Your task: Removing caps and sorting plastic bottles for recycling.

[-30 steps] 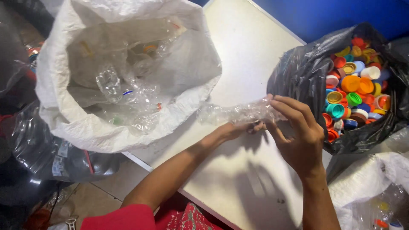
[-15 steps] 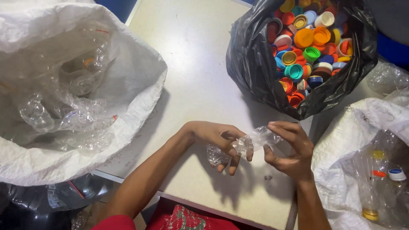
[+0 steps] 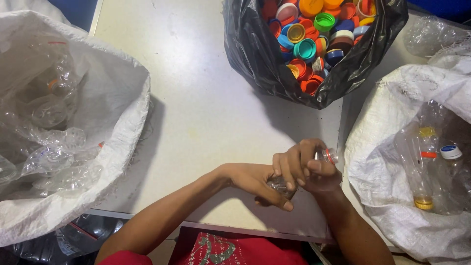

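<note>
Squeezing a small clear plastic bottle [image 3: 289, 184] low in the middle of the frame, we have both hands wrapped around it; our left hand [image 3: 257, 184] curls shut under its squashed body, and our right hand [image 3: 306, 169] closes tight over its neck, where a red ring [image 3: 330, 156] pokes out; no cap shows on it, so we judge the cap is already off. Next, we think, this bottle wants dropping with other crushed bottles in the big white sack [image 3: 122, 127] at the left; that calls for a long reach across the white table [image 3: 196, 98]. A black bag of coloured caps [image 3: 314, 34] sits at the top; another white sack [image 3: 387, 147] with capped bottles waits at the right.
</note>
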